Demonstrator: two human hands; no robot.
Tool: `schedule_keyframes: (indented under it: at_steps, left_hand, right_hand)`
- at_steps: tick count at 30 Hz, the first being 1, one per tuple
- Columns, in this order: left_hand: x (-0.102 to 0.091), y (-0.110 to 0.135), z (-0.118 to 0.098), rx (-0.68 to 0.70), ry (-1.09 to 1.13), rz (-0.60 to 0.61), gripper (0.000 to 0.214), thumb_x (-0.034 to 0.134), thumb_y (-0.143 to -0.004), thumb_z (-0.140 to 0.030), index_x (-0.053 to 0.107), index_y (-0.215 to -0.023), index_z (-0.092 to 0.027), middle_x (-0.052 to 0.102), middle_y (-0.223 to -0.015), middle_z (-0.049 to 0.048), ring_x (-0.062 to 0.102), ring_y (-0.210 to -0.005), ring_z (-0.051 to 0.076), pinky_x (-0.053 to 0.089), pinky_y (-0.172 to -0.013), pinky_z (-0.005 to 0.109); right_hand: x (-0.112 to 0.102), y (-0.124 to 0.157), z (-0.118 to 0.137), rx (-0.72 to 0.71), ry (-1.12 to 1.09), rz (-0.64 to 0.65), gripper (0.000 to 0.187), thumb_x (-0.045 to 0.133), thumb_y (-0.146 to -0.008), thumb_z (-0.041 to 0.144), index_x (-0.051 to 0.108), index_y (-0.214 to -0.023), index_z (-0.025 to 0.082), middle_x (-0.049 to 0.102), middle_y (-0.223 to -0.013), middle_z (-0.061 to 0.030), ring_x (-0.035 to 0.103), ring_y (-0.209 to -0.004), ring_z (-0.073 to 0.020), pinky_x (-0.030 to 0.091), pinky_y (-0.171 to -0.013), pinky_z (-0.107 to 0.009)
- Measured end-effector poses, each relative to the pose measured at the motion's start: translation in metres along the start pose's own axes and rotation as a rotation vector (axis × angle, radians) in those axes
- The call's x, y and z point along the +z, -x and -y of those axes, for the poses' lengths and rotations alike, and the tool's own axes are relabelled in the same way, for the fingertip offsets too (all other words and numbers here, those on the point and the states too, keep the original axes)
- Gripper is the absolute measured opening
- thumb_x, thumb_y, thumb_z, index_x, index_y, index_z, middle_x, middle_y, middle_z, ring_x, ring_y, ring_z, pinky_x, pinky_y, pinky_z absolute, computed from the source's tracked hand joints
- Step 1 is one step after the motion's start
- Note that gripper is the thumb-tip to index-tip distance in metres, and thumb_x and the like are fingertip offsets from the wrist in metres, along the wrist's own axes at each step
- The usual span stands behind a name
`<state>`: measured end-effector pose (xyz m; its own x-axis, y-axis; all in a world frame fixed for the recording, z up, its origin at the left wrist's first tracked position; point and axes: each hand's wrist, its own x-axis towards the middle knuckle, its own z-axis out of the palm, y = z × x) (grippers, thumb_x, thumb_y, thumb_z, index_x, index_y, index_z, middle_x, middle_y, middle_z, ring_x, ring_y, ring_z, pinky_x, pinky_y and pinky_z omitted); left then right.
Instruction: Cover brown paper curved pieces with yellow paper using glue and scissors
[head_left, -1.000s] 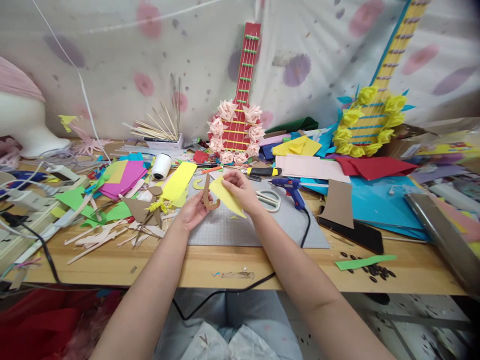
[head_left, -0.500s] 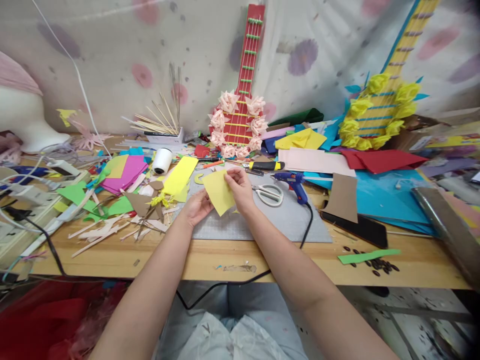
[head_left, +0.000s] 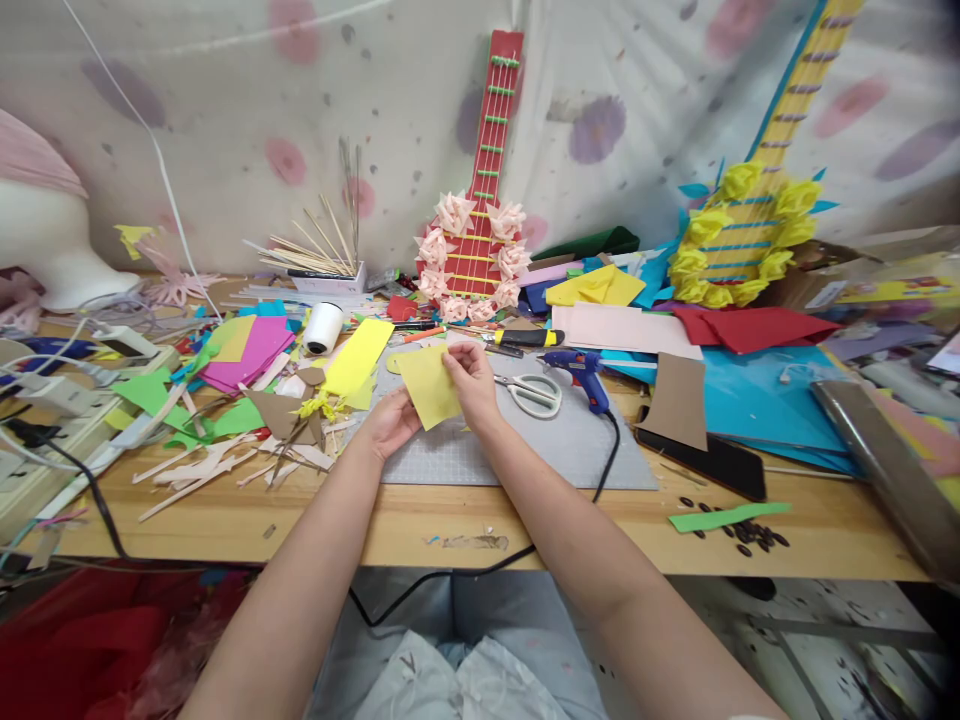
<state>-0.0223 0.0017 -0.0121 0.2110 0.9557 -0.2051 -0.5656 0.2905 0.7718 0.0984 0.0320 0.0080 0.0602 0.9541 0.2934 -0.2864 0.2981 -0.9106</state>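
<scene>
A yellow sheet (head_left: 429, 388), paper or thin foam, is held up between my two hands over the grey cutting mat (head_left: 559, 450). My left hand (head_left: 392, 420) grips its lower left edge, the fingers partly behind it. At the upper right edge, my right hand (head_left: 472, 378) pinches the sheet between thumb and fingers. Scissors (head_left: 534, 393) with pale handles lie just right of my right hand. Beyond them rests a blue glue gun (head_left: 585, 375), its black cord running to the front edge. A small yellow cut piece (head_left: 391, 362) shows behind the sheet.
A red paper guitar (head_left: 480, 235) and a yellow one (head_left: 750, 235) lean at the back. Scraps (head_left: 292, 425) and a power strip (head_left: 82, 425) crowd the left. On the right lie a phone (head_left: 712, 462), blue sheets (head_left: 780, 400) and dark beads (head_left: 757, 535). A utility knife (head_left: 532, 338) lies behind the mat.
The whole view has shifted slightly, with the guitars now lower and a little further left. Both hands still hold the yellow sheet, its tilt nearly the same.
</scene>
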Motion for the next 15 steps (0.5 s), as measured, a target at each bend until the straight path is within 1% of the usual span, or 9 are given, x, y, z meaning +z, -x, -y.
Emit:
schedule_keyframes:
  at_steps: [4,9,15]
  left_hand:
    - [-0.0003,0.0006,0.0001,-0.004,-0.012,-0.022,0.022,0.055,-0.077,-0.017,0.064,-0.097,-0.013,0.068,-0.095,0.0072,0.063,-0.082,0.017,0.049,-0.079,0.031]
    - [-0.0019,0.0004,0.0008,-0.011,-0.022,-0.038,0.021,0.055,-0.078,-0.020,0.064,-0.095,-0.014,0.069,-0.092,0.0072,0.063,-0.079,0.016,0.049,-0.076,0.029]
    - [-0.0019,-0.0002,0.0012,-0.016,-0.016,-0.029,0.021,0.052,-0.078,-0.017,0.065,-0.095,-0.014,0.070,-0.089,0.0070,0.063,-0.086,0.018,0.048,-0.083,0.031]
  right_hand:
    - [-0.0012,0.0005,0.0017,0.004,0.001,0.001,0.020,0.060,-0.068,0.033,0.049,-0.079,0.021,0.053,-0.073,0.0024,0.049,-0.067,-0.0104,0.039,-0.064,-0.024]
    - [-0.0021,-0.0010,0.0008,0.000,-0.014,-0.001,0.020,0.060,-0.067,0.032,0.049,-0.078,0.021,0.054,-0.074,0.0023,0.050,-0.067,-0.0105,0.039,-0.064,-0.024]
    - [0.0003,-0.0020,0.0007,-0.015,0.016,-0.005,0.019,0.060,-0.067,0.031,0.050,-0.079,0.021,0.054,-0.077,0.0020,0.050,-0.071,-0.0109,0.041,-0.069,-0.025]
